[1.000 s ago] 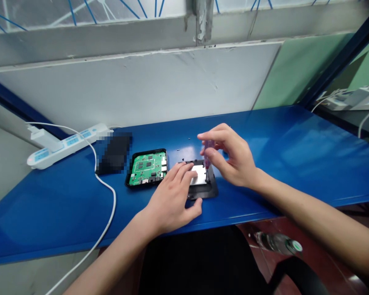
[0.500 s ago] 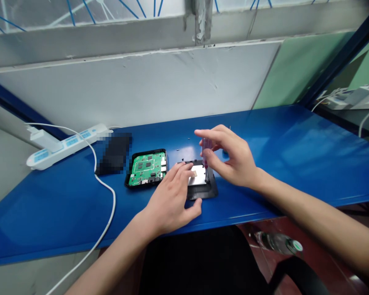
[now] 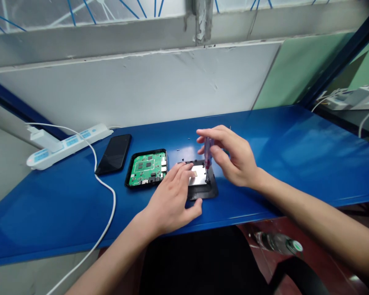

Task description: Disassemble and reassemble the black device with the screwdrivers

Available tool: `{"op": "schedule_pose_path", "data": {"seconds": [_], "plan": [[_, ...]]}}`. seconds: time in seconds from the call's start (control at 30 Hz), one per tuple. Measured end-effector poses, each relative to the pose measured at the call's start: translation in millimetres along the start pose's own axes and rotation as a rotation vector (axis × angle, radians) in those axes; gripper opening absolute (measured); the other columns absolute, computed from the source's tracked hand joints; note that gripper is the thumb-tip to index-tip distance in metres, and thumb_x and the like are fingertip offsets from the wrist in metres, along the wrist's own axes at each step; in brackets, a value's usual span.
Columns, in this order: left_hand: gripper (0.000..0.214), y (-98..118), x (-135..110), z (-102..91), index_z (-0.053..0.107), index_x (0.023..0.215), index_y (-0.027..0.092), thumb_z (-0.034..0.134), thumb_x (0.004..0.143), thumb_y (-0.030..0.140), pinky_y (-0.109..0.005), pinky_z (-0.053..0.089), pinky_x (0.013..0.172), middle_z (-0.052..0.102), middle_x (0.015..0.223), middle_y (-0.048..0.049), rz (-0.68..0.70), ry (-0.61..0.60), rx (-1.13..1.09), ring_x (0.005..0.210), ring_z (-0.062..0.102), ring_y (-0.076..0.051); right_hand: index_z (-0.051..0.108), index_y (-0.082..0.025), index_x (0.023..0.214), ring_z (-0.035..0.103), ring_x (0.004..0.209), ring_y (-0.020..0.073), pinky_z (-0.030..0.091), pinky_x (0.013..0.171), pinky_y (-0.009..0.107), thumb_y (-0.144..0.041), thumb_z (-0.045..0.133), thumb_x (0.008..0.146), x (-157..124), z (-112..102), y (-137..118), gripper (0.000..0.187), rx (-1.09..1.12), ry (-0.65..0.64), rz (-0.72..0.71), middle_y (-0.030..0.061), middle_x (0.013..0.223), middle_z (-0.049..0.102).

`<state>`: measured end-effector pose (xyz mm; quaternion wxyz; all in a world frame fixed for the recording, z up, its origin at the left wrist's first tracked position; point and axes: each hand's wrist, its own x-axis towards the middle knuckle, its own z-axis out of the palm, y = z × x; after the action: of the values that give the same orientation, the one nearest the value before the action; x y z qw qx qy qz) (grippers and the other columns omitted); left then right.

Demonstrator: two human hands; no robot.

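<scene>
My right hand (image 3: 233,155) pinches the purple translucent handle of a screwdriver (image 3: 208,151). The tool stands nearly upright, its tip down by the right edge of a silver metal plate (image 3: 198,178). That plate lies in a black plastic cover (image 3: 207,191) flat on the table. Across the cover's left part rests my left hand (image 3: 172,198), fingers stretched out and holding it down. To the left, a black case half with a green circuit board (image 3: 146,167) lies face up. Small dark screws (image 3: 178,150) lie behind the cover.
A black phone (image 3: 114,153) lies beside a white power strip (image 3: 70,143) at the back left. A white cable (image 3: 113,196) runs over the blue table (image 3: 295,164) and down its front edge. On the floor lies a plastic bottle (image 3: 276,242).
The screwdriver handle has shifted slightly right and leans a little differently, and my right fingers have moved with it. My left hand has stayed in place on the cover.
</scene>
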<state>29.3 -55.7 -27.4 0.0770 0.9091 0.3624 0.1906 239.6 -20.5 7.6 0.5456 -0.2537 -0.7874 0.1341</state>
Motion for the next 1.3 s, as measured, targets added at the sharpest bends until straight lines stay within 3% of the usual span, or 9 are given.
{"op": "schedule_pose_path", "data": {"seconds": [0.17, 0.4, 0.63, 0.87, 1.03, 1.3], "plan": [[0.052, -0.7, -0.3, 0.2, 0.038, 0.129, 0.019, 0.063, 0.085, 0.032, -0.056, 0.035, 0.121, 0.053, 0.14, -0.0183, 0.011, 0.007, -0.004, 0.143, 0.041, -0.035, 0.06, -0.023, 0.132, 0.065, 0.081, 0.013, 0.059, 0.063, 0.026, -0.014, 0.051, 0.097, 1.0, 1.5, -0.1, 0.037, -0.05, 0.012, -0.031, 0.0048, 0.098, 0.065], [0.052, 1.0, 1.3, -1.3, 0.041, 0.13, 0.018, 0.062, 0.085, 0.034, -0.059, 0.035, 0.12, 0.053, 0.142, -0.0187, -0.008, -0.026, 0.03, 0.142, 0.041, -0.037, 0.064, -0.021, 0.118, 0.056, 0.072, 0.0126, 0.053, 0.062, 0.028, -0.028, 0.073, 0.089, 1.1, 0.3, 2.8, 0.031, -0.067, 0.015, -0.048, 0.0006, 0.085, 0.059], [0.052, -0.1, 1.5, -1.5, 0.041, 0.13, 0.018, 0.061, 0.086, 0.035, -0.057, 0.034, 0.122, 0.052, 0.143, -0.0179, -0.008, -0.027, 0.031, 0.143, 0.04, -0.035, 0.061, -0.019, 0.127, 0.061, 0.081, 0.0147, 0.055, 0.066, 0.029, -0.03, 0.049, 0.101, -1.1, -2.1, 2.8, 0.029, 0.042, -0.05, -0.023, 0.0052, 0.095, 0.062], [0.053, -0.2, 0.8, -0.9, 0.042, 0.131, 0.017, 0.061, 0.086, 0.035, -0.057, 0.033, 0.121, 0.051, 0.145, -0.0191, -0.009, -0.03, 0.04, 0.144, 0.039, -0.036, 0.059, -0.016, 0.132, 0.067, 0.086, 0.0152, 0.06, 0.073, 0.032, -0.019, 0.044, 0.101, -1.7, -1.7, 1.4, 0.035, 0.029, -0.041, -0.001, 0.0083, 0.103, 0.067], [0.053, -0.3, 1.8, 0.0, 0.041, 0.131, 0.018, 0.061, 0.086, 0.035, -0.058, 0.033, 0.121, 0.051, 0.145, -0.0189, -0.004, -0.027, 0.039, 0.144, 0.039, -0.036, 0.058, -0.018, 0.133, 0.069, 0.089, 0.014, 0.06, 0.068, 0.027, -0.011, 0.047, 0.097, -0.9, -0.1, -0.3, 0.038, 0.008, -0.013, -0.026, 0.0086, 0.108, 0.068], [0.053, -0.4, 0.6, -0.2, 0.041, 0.132, 0.016, 0.061, 0.086, 0.033, -0.057, 0.035, 0.121, 0.053, 0.142, -0.0183, 0.011, -0.011, 0.028, 0.142, 0.041, -0.035, 0.064, -0.021, 0.121, 0.058, 0.073, 0.0115, 0.057, 0.06, 0.025, -0.021, 0.069, 0.091, 0.2, 1.5, 1.5, 0.03, -0.065, 0.028, -0.062, 0.0006, 0.087, 0.057]]}}
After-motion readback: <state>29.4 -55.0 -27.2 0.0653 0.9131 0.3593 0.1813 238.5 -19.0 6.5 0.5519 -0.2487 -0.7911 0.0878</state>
